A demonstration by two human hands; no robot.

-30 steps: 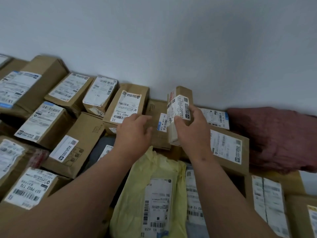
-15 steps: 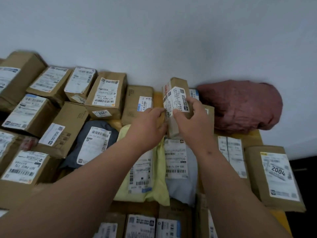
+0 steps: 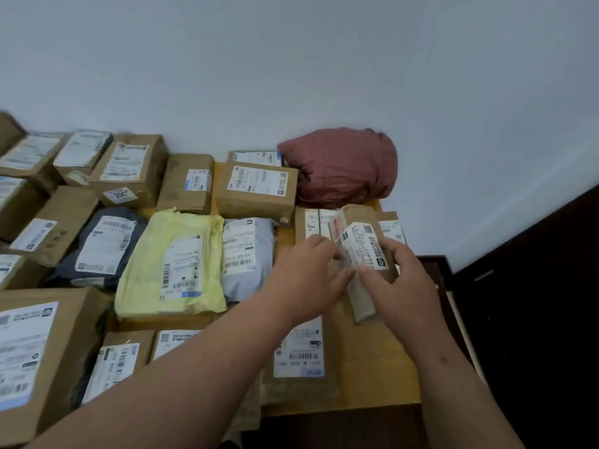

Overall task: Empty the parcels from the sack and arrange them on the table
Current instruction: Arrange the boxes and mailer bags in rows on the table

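Both my hands hold a small long brown box with a white label, tilted above the right end of the wooden table. My right hand grips its right side. My left hand touches its left edge with the fingertips. The crumpled dark red sack lies against the wall at the table's far right. Many labelled parcels cover the table: a yellow mailer, a grey mailer, a dark mailer and a brown box.
Rows of brown cartons fill the left side up to the white wall. A flat brown parcel lies under my left forearm. The table's right edge drops off to a dark floor.
The view has swung right. My hands carried the small box from the back row toward the table's right end and lowered it, tilted, over the flat parcels there.
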